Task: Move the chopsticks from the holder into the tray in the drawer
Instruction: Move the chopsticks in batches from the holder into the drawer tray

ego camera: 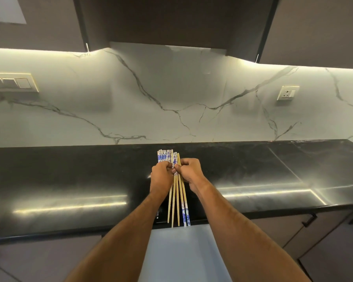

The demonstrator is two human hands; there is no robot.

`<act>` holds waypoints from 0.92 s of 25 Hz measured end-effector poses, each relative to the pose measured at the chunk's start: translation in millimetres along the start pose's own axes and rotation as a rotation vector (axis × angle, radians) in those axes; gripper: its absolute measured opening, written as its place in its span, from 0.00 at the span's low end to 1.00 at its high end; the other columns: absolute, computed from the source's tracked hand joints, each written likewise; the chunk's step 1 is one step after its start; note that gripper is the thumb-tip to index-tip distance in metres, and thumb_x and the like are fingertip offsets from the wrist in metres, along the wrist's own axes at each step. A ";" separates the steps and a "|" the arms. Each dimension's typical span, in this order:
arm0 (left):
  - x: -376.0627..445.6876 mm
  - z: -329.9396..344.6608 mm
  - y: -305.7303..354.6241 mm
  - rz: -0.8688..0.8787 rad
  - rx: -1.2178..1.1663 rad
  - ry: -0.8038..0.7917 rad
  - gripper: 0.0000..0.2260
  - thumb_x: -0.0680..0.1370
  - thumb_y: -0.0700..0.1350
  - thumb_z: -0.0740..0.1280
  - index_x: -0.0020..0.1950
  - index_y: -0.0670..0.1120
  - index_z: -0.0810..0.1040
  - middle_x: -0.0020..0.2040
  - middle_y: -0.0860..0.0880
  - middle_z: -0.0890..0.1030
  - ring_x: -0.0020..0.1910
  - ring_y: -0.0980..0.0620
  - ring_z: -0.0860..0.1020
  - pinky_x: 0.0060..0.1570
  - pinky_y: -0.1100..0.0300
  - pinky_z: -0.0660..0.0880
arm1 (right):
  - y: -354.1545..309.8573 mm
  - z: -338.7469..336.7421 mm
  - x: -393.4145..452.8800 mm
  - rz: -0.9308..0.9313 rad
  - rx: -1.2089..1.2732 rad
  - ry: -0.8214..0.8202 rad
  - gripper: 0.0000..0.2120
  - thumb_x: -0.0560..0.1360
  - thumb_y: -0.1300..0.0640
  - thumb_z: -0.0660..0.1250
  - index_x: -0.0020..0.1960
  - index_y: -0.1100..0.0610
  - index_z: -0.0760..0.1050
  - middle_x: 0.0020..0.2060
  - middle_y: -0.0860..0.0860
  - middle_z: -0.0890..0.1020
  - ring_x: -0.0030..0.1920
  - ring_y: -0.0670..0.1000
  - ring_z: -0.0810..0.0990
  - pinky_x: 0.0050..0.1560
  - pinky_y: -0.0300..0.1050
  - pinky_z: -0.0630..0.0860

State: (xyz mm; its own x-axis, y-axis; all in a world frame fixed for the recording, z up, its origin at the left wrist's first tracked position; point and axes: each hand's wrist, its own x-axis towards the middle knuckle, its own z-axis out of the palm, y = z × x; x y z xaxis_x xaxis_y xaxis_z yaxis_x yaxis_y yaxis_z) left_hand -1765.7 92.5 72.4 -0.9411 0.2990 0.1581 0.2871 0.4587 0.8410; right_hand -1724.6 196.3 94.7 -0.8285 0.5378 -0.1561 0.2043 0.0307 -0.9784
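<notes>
While both hands, left hand (161, 177) and right hand (191, 173), clench the chopsticks (176, 192) above the black counter (69, 180), sorting seems underway; lowering them into the drawer tray likely follows.

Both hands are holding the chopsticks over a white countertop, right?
Not quite: the countertop is black, not white. The head view shows the left hand and right hand both holding the chopsticks above it.

Glossy black countertop (69, 180) (light streaks reflected) with nothing visibly resting on it.
</notes>
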 end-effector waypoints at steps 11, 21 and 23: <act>-18.0 -2.4 -12.6 -0.233 -0.178 0.018 0.06 0.85 0.44 0.62 0.56 0.47 0.65 0.43 0.53 0.79 0.33 0.61 0.79 0.23 0.74 0.70 | 38.9 22.2 -17.3 0.171 0.241 0.104 0.06 0.79 0.65 0.67 0.50 0.61 0.84 0.44 0.57 0.87 0.41 0.54 0.88 0.47 0.53 0.85; -35.6 -0.4 -30.6 -0.229 -0.259 -0.238 0.08 0.80 0.41 0.69 0.56 0.43 0.73 0.52 0.45 0.82 0.50 0.47 0.84 0.51 0.45 0.83 | 39.2 26.8 -26.6 0.194 0.100 0.350 0.09 0.74 0.66 0.72 0.38 0.56 0.83 0.35 0.54 0.86 0.35 0.51 0.87 0.39 0.52 0.86; -39.1 1.2 -34.6 -0.281 -0.347 -0.405 0.08 0.83 0.44 0.63 0.53 0.40 0.79 0.48 0.44 0.83 0.47 0.47 0.84 0.55 0.43 0.82 | 36.3 26.2 -27.8 0.168 0.111 0.349 0.11 0.75 0.65 0.72 0.36 0.54 0.82 0.36 0.53 0.86 0.36 0.50 0.87 0.41 0.53 0.86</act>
State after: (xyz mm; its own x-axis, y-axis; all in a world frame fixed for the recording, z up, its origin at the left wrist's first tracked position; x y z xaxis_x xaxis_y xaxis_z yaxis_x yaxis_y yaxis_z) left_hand -1738.7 66.0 36.5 -0.8097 0.5323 -0.2470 -0.1018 0.2871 0.9525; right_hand -1707.9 160.4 60.0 -0.5575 0.7819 -0.2789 0.2485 -0.1634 -0.9548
